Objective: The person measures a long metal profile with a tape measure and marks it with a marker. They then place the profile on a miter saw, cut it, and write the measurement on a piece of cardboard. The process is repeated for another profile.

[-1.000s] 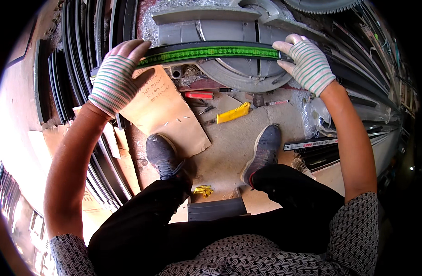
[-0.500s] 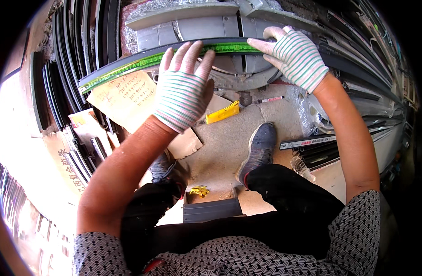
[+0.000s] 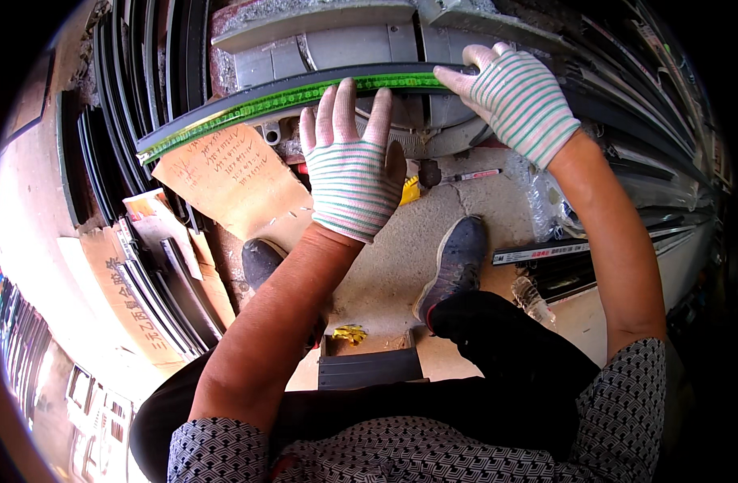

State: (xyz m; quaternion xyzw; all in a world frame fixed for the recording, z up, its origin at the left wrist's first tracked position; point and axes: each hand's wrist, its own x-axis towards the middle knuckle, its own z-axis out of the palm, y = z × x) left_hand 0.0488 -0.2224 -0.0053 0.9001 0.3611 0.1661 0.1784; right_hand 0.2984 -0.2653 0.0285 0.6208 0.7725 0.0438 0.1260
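Note:
A bright green tape measure (image 3: 224,118) is stretched along the near side of a long dark grey profile bar (image 3: 264,84). My left hand (image 3: 351,181), in a striped knit glove, has its fingers spread, with the tips at the middle of the tape and bar. At the tape's right end, my gloved right hand (image 3: 520,101) has its forefinger laid along the bar and its other fingers curled; whatever part of the tape measure lies beneath that hand is hidden. Under the bar sits a grey metal machine bed (image 3: 349,50) with a slot and a curved scale.
Handwritten cardboard (image 3: 224,173) lies below the bar. A yellow tool (image 3: 410,191), partly covered by my left hand, and a thin marker (image 3: 474,175) are on the floor. Long profiles (image 3: 115,105) are stacked left, with more profiles (image 3: 618,105) to the right. My shoes (image 3: 457,258) stand nearby.
My left hand has slid rightward along the tape, covering more of the yellow tool. My left foot and knee have shifted left. The right hand stays almost where it was.

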